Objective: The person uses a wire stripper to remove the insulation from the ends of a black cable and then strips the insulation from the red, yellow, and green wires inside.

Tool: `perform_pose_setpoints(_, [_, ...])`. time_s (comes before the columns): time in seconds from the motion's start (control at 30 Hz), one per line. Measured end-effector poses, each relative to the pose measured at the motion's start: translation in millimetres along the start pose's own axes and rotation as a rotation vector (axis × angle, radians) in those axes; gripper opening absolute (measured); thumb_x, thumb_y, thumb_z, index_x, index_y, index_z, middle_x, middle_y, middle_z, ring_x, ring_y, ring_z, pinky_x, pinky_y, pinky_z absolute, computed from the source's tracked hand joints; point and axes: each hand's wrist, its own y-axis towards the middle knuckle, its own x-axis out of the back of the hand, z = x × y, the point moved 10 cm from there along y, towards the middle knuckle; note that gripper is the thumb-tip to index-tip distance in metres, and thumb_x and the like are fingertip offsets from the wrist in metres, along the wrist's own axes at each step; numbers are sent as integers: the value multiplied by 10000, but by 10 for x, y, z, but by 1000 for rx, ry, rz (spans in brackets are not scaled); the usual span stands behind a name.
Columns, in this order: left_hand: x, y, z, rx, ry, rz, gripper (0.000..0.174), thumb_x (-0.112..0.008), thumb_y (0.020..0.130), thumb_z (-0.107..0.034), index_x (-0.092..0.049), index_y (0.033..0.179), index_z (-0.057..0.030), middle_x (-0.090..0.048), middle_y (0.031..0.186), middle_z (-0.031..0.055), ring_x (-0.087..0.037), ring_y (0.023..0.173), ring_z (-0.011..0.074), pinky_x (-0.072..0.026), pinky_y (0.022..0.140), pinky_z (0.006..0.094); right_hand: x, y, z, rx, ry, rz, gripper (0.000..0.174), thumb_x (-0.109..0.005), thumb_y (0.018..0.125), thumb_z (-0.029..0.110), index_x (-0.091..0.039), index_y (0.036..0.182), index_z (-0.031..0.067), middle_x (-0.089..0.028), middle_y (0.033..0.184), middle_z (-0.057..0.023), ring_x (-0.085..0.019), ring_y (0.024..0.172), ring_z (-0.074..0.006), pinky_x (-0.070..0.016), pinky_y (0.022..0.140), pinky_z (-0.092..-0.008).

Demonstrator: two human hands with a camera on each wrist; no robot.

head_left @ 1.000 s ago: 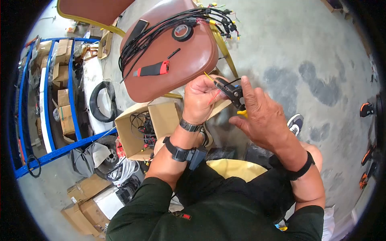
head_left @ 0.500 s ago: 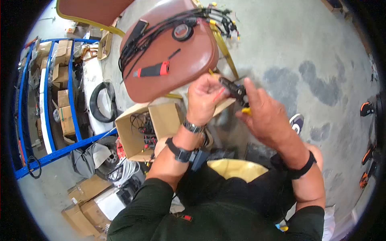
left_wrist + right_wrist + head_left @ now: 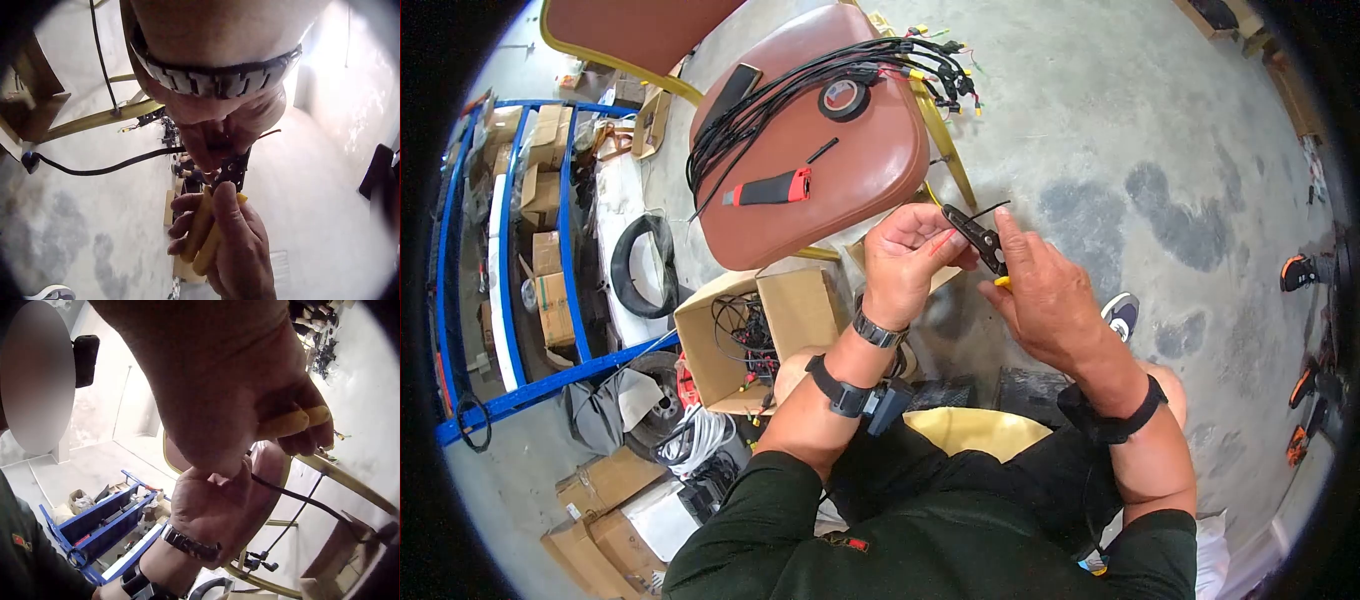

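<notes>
The left hand (image 3: 903, 262) pinches a black cable (image 3: 119, 169) whose thin red wire (image 3: 941, 240) and yellow wire (image 3: 933, 194) stick out by its fingers. Black pliers with yellow handles (image 3: 980, 240) are in the right hand (image 3: 1055, 300), their head touching the left fingertips. In the left wrist view the right fingers curl round the yellow handles (image 3: 201, 240), which stand slightly apart. The right wrist view shows the handle ends (image 3: 290, 424) in the right hand, while the left hand (image 3: 209, 500) is below it. What lies between the plier jaws is hidden.
A brown chair seat (image 3: 850, 165) holds black cables (image 3: 765, 105), a tape roll (image 3: 844, 99), a red-black tool (image 3: 770, 188) and a phone (image 3: 736, 88). An open cardboard box (image 3: 800, 310) with cables stands on the floor, beside a blue rack (image 3: 580, 370).
Against the earlier views, the chair and rack have shifted slightly left with the head view. The pliers have tilted a little, and the black cable end shows beyond the right index finger.
</notes>
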Motion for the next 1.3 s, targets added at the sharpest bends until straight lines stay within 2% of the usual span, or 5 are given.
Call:
perform_pose_setpoints(0.1, [28,-7,20,-23,19,36,121,-635,901,27,-607,1017,8,-706,919,136,-706,733,213,-626,650,362,-4,7,-6,40,-41,-36,778,-726,800,156,-346,1446,-52,-591,999,-183,-620,857,-353,-507,743,-463])
perform_pose_setpoints(0.6, [-5,-56,-2,9,-64,-24,92,-642,901,-31,-617,985,-6,-683,786,106,-655,619,176,-549,542,291,-78,26,6,76,-113,-46,760,-736,768,135,-385,1418,-40,-629,968,-152,-635,844,-324,-494,725,-445])
perform_pose_setpoints(0.8, [-42,-57,65,96,-154,-38,100,-635,894,-45,-612,985,-10,-645,738,99,-602,564,176,-480,473,278,-92,28,-12,31,-58,-1,750,-743,786,150,-381,1413,-43,-621,976,-168,-633,853,-346,-505,756,-450])
perform_pose_setpoints(1.1, [-65,-58,124,174,-253,-2,83,-617,892,-46,-600,969,-18,-643,756,108,-606,578,187,-449,445,273,62,72,-31,141,54,-155,665,-711,839,159,-394,1404,12,-612,960,-192,-612,824,-389,-488,712,-492])
perform_pose_setpoints(1.3, [56,-51,-27,2,7,-103,111,-656,893,-34,-617,995,-13,-673,811,80,-650,655,142,-533,555,262,-117,43,-11,-86,285,104,628,-658,909,268,-377,1397,-8,-641,1041,-259,-617,948,-449,-493,798,-511])
